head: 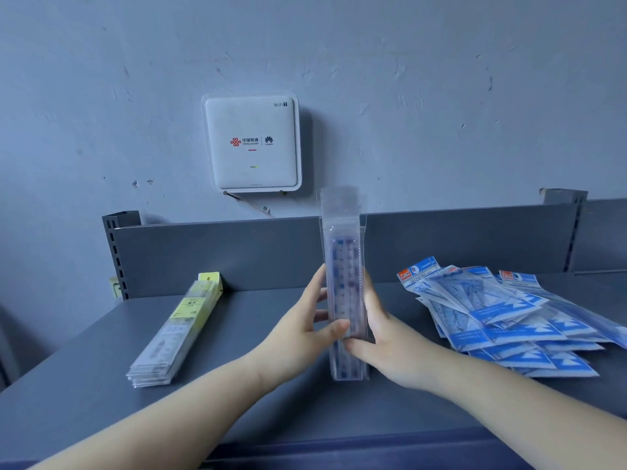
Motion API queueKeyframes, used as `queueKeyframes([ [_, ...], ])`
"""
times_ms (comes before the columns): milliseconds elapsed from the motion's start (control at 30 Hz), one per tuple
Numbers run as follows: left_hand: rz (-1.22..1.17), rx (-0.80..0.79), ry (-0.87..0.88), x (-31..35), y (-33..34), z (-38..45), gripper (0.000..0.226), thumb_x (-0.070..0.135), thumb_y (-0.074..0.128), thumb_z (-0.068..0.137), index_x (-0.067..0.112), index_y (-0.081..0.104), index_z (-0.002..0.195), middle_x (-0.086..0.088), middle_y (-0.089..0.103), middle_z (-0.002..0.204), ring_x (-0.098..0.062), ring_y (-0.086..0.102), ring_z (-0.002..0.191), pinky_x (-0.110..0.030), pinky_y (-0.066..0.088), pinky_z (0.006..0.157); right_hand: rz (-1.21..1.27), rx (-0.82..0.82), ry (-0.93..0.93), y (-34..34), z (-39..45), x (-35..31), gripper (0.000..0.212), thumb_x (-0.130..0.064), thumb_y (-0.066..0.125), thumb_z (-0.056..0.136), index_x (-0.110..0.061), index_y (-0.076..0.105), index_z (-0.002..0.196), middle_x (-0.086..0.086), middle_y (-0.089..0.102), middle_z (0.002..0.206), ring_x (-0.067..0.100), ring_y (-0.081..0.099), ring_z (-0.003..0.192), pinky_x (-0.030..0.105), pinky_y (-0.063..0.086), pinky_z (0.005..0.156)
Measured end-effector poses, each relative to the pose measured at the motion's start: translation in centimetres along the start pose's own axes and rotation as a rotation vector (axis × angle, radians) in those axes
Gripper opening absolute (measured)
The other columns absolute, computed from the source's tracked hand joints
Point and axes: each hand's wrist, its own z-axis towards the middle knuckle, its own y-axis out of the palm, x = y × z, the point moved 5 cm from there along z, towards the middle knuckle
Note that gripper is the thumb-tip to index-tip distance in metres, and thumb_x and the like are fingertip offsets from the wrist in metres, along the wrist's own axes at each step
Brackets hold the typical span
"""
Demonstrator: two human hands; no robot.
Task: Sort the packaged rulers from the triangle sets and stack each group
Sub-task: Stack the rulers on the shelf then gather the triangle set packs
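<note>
Hands meet at the middle of the grey counter [101,385], both clamped on 1 bundle of rulers [346,293] in clear sleeves. The bundle stands upright, its lower end resting on the counter and its empty clear top reaching up past the grey back panel [203,252]. The left hand [305,320] grips the bundle's left edge, thumb laid across the front and fingers curled behind. The right hand [380,334] presses the right edge, its thumb tucked against the front just beneath the left thumb. How many rulers the bundle holds cannot be told through the blurred plastic.

To the left, well apart from the hands, a stack of packaged rulers [176,330] lies flat on the counter, running at a slant from the near left to the back panel. Its far end carries a yellow hang tab, and a yellow-green label sits on the top pack.

To the right, a pile of triangle sets [502,317] in blue and white packs is fanned loosely over the counter, the packs overlapping at differing angles; 2 at the back show red and blue header cards.

On the wall [441,96] above the back panel hangs a white square router [251,144] with a small green light, a thin cable trailing from its lower edge.
</note>
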Motion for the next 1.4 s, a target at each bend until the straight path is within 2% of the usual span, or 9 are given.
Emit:
queueKeyframes([
  [167,-0.011,0.047,-0.027,0.3,-1.7,0.4,0.064,0.015,0.064,0.083,0.041,0.039,0.136,0.0,0.062,0.117,-0.018,0.066,0.094,-0.032,0.054,0.089,0.05,0.01,-0.037,0.0,1.6,-0.2,0.098,-0.021,0.061,0.085,-0.042,-0.014,0.144,-0.013,0.033,0.149,0.003,0.043,0.128,0.033,0.038,0.108],
  [333,-0.053,0.017,-0.241,-0.8,-3.3,1.3,0.031,0.01,0.055,0.093,0.029,0.059,0.117,0.001,0.071,0.102,-0.015,0.068,0.092,-0.028,0.056,0.082,0.095,-0.03,0.064,0.4,4.0,0.0,0.072,-0.024,0.058,0.084,-0.038,0.019,0.143,-0.012,0.059,0.124,0.008,0.057,0.113,0.033,0.042,0.103],
  [400,0.164,0.059,-0.304,-2.2,-3.7,2.0,0.013,0.02,0.052,0.095,0.021,0.064,0.101,0.001,0.069,0.089,-0.021,0.064,0.084,-0.027,0.051,0.08,0.017,-0.078,0.136,1.2,4.9,0.4,0.059,-0.032,0.049,0.09,-0.029,0.024,0.143,-0.008,0.056,0.127,0.01,0.053,0.117,0.032,0.039,0.105],
  [533,0.315,0.095,-0.432,-4.7,-3.9,2.7,0.026,0.033,0.044,0.096,0.012,0.055,0.085,-0.007,0.046,0.077,-0.02,0.036,0.069,-0.027,0.028,0.065,-0.01,-0.069,0.248,2.0,5.9,1.1,0.041,-0.036,0.036,0.097,-0.02,0.039,0.135,-0.003,0.053,0.131,0.014,0.049,0.121,0.031,0.034,0.107],
  [667,0.265,0.118,-0.406,-4.3,-4.0,2.6,0.028,0.035,0.041,0.098,0.012,0.056,0.092,-0.002,0.05,0.085,-0.018,0.047,0.082,-0.031,0.038,0.075,0.03,-0.051,0.258,1.7,5.3,0.7,0.046,-0.038,0.034,0.098,-0.02,0.034,0.14,-0.006,0.049,0.138,0.01,0.047,0.122,0.025,0.032,0.105],
  [767,0.336,0.172,-0.331,-2.6,-4.7,2.2,0.043,0.037,0.042,0.097,0.021,0.041,0.138,0.004,0.052,0.128,-0.015,0.046,0.126,-0.026,0.033,0.1,-0.053,0.055,0.223,0.1,4.7,-0.5,0.065,-0.046,0.036,0.096,-0.022,0.009,0.15,-0.007,0.019,0.155,0.009,0.023,0.14,0.026,0.019,0.112],
  [833,0.502,0.169,-0.239,-0.9,-5.0,2.2,0.055,0.04,0.042,0.096,0.025,0.026,0.146,0.005,0.038,0.147,-0.012,0.034,0.136,-0.024,0.028,0.104,-0.235,0.119,0.137,-1.2,3.9,-1.5,0.067,-0.044,0.04,0.095,-0.025,0.008,0.15,-0.009,0.011,0.157,0.008,0.014,0.143,0.026,0.015,0.113],
  [1033,1.008,0.132,0.055,2.9,-1.5,2.7,0.055,0.045,0.036,0.096,0.027,0.023,0.146,0.015,0.026,0.152,-0.011,0.027,0.138,-0.021,0.021,0.108,-0.718,0.248,0.005,-4.8,0.2,-1.9,0.063,-0.043,0.038,0.096,-0.029,0.008,0.149,-0.009,0.002,0.158,0.01,-0.001,0.145,0.029,0.009,0.115],
  [1400,1.07,-0.009,0.086,5.9,11.4,6.4,0.055,0.05,0.034,0.095,0.032,0.024,0.146,0.016,0.028,0.151,-0.011,0.03,0.137,-0.026,0.025,0.108,-0.927,0.248,0.079,-13.8,-7.7,4.6,0.057,-0.046,0.034,0.096,-0.028,0.015,0.147,-0.009,0.008,0.157,0.013,0.002,0.145,0.034,0.006,0.116],
])
